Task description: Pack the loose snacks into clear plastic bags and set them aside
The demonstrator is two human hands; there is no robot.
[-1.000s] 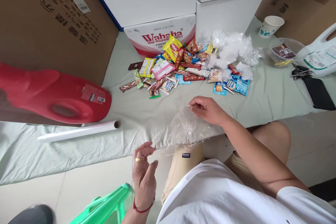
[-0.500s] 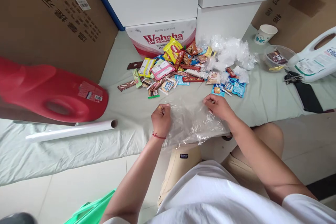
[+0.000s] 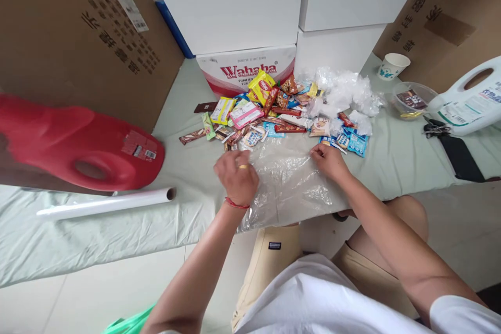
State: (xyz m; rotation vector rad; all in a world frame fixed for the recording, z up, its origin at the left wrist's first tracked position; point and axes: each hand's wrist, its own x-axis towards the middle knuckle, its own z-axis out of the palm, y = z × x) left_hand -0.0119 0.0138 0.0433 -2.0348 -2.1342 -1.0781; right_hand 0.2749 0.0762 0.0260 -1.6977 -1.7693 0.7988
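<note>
Clear plastic [image 3: 291, 177], pinched by right hand [image 3: 329, 162], left hand [image 3: 237, 178] curled at its edge, grip unclear

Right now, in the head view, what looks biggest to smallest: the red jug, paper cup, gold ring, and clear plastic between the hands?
1. Red jug, even partly cut off
2. Clear plastic
3. Paper cup
4. Gold ring

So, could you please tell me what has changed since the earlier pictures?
The left hand has moved forward to the left side of the clear plastic film; its present grip is unclear. The right hand, still pinching the film, has shifted right. The film now lies spread wider. The snack pile, red bottle and white roll stayed put.
</note>
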